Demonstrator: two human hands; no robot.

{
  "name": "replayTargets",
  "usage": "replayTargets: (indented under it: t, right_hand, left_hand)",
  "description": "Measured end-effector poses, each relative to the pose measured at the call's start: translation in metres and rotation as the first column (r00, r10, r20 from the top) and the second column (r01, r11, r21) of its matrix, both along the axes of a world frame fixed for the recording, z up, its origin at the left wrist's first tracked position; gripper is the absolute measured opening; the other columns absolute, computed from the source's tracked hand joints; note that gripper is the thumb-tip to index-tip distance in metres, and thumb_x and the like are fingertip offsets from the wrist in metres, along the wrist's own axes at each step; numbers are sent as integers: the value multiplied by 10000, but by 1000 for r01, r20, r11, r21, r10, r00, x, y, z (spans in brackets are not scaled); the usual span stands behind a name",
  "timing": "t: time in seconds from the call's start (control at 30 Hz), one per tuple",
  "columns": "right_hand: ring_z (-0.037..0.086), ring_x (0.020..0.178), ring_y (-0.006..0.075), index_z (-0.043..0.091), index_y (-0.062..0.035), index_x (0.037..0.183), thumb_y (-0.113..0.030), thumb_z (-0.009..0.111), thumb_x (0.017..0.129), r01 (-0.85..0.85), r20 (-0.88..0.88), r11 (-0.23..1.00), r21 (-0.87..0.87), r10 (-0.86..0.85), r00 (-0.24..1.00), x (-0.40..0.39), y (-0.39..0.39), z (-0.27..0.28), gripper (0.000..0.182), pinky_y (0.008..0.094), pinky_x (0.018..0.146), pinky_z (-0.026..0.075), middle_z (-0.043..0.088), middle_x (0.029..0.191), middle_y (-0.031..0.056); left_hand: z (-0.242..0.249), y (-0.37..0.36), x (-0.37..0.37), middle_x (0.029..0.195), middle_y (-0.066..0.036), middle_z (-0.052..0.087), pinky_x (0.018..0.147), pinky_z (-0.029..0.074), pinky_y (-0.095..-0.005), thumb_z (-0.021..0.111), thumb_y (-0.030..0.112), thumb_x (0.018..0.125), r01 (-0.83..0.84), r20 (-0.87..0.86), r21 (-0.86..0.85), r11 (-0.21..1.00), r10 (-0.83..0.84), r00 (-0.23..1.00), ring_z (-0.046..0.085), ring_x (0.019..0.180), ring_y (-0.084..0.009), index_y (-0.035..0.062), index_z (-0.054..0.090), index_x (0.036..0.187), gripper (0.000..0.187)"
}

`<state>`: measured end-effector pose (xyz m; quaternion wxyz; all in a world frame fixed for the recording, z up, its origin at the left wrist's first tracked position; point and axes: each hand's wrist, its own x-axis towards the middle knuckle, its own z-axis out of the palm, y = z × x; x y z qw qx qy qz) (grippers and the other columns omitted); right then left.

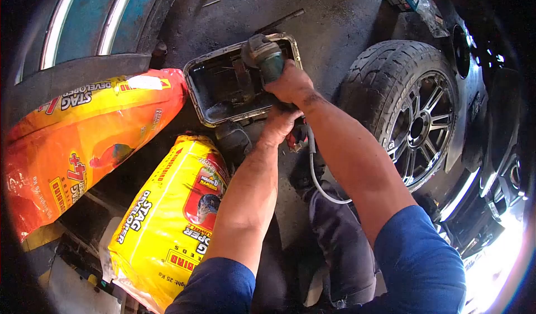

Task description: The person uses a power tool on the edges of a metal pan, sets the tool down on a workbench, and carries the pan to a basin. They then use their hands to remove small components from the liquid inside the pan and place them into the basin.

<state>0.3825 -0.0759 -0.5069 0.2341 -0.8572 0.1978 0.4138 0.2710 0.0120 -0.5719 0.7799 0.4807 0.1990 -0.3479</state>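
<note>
Right fingers (282,86) wrap the grinder (272,64); its head (258,48) lies beyond them, at the pan (237,117); left fingers (283,117): cannot tell.

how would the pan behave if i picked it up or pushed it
The pan is probably stiff, since its rim looks like metal and holds a crisp rectangular outline. It may be slippery: the inside looks dark and shiny. Being boxy rather than round, it would likely slide rather than roll.
</note>
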Motion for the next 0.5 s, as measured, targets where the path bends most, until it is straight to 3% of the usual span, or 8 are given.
replayTargets:
  t: [0.13,0.3,0.4,0.47,0.5]
  right_hand:
    - [650,1142,395,412,41,1364,-427,802,729,78,50,995,-55,-76,996,-10,-23,-7,881,437,997,517,661,1209,263]
    - [641,1136,421,446,60,1348,-444,836,700,237,102,972,-2,-235,967,-23,-40,-22,909,441,987,510,650,1211,286]
    - [642,1128,427,448,61,1342,-438,836,691,223,150,975,-2,-220,964,-30,-26,-34,907,448,977,512,656,1191,288]
    - [650,1131,408,427,39,1345,-452,830,698,157,87,987,44,-160,983,-24,-8,-27,907,446,989,516,659,1200,268]
    - [654,1133,398,416,28,1347,-459,827,701,128,56,990,64,-131,990,-23,0,-25,907,445,995,519,660,1205,258]
  left_hand:
    - [10,-17,4,1363,-102,581,1042,430,-375,857,258,754,84,-37,-12,996,-85,996,551,1216,-234,14,498,1377,759]
    - [-3,-18,11,1362,-125,595,1056,429,-382,859,285,745,311,79,107,944,-320,944,550,1236,-239,-2,495,1383,789]
    - [1,-4,9,1355,-131,601,1051,434,-384,861,297,745,343,76,234,910,-368,927,554,1239,-248,-4,490,1393,804]
    - [-7,13,8,1373,-135,594,1044,443,-389,855,334,752,404,73,370,836,-460,885,560,1252,-265,2,491,1402,816]
    - [-8,20,5,1386,-138,588,1067,428,-389,833,358,764,375,87,355,856,-430,899,547,1278,-273,23,483,1417,813]
